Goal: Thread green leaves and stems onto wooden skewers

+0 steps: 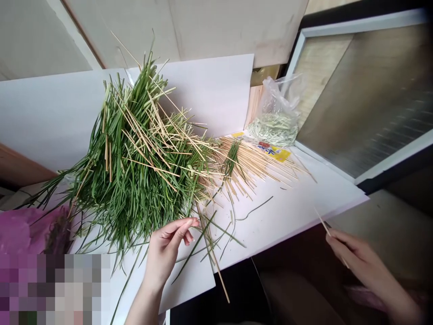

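White board makes up the tabletop (287, 207), and a white panel (216, 85) stands upright behind it, against a dull grey wall (219, 27).

I hold my left hand (174, 241) at the lower centre of the frame, thumb and fingertips pinched together; I cannot tell whether anything thin is between them. With my right hand (352, 253), at the lower right and beyond the tabletop's edge, I grasp a thin stick (320, 216) that slants up and left out of my fingers.

Just beside my left fingertips, loose green blades (196, 248) cross some long sticks (210, 246), one of which reaches out over the front edge. Above and left of that hand, a big heap of long green stalks (131, 194) fills the left centre, with pale sticks (149, 140) scattered on top of it. To its right I see a spread of bare sticks (250, 167), and a small green bunch (232, 158) lies on them. Further back, at the upper right, a clear plastic bag (282, 97) holds pale green pieces (274, 128), near a yellow printed wrapper (280, 154). A framed pane (368, 95) leans at the far right, and purple-pink plastic (25, 230) sits at the lower left.
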The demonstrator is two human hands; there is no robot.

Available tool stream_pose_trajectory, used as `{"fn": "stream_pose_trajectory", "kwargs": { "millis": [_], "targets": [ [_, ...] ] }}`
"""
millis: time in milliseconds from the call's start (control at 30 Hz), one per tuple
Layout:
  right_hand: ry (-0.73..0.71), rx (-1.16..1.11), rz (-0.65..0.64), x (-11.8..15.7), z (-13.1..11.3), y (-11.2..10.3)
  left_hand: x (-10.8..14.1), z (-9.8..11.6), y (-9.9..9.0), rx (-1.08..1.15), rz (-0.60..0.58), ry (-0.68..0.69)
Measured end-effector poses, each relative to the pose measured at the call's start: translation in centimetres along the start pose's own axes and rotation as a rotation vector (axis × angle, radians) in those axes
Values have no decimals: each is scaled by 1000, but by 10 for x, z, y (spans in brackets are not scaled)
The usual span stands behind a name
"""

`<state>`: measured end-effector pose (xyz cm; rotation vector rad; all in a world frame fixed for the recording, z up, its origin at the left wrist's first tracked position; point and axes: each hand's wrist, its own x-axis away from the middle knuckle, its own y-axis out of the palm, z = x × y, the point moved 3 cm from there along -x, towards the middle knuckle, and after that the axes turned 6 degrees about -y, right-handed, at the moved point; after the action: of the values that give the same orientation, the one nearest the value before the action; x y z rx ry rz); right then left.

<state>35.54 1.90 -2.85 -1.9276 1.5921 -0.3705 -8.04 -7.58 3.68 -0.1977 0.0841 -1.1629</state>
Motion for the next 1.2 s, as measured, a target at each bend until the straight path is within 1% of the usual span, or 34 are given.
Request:
{"fn": "stream_pose_trajectory", "kwargs": {
  "millis": [67,167,200,267,333,400,500,567,633,733,800,900,1000,1100,1200],
  "targets": [
    [61,-131,14,22,10,23,3,2,6,-117,33,64],
    [122,-348,2,40,16,62,8,7,20,-345,44,184],
    [126,-409,26,44,17,73,10,7,26,-411,20,208],
    [104,-457,107,47,13,89,12,7,37,-516,-67,220],
    [43,-427,162,49,4,96,15,5,46,-614,-161,225],
    [-31,-382,158,49,-8,98,17,0,51,-758,-211,215],
    [-87,-340,121,50,-21,97,17,-9,57,-980,-213,183],
    [-67,-327,88,52,-23,96,15,-13,64,-1048,-218,203],
    [-19,-342,38,57,-21,98,12,-15,73,-1075,-209,235],
    [53,-400,-58,66,-17,103,6,-17,86,-1119,-178,243],
    [89,-448,-118,72,-16,107,4,-17,92,-1124,-191,257],
    [135,-501,-180,80,-18,113,2,-18,96,-1124,-210,257],
    [159,-506,-229,86,-23,118,1,-17,94,-1131,-173,231],
    [157,-494,-276,90,-28,122,-1,-13,89,-1014,-132,229],
    [153,-501,-310,92,-32,125,-2,-11,79,-697,-88,222]
  ]
}}
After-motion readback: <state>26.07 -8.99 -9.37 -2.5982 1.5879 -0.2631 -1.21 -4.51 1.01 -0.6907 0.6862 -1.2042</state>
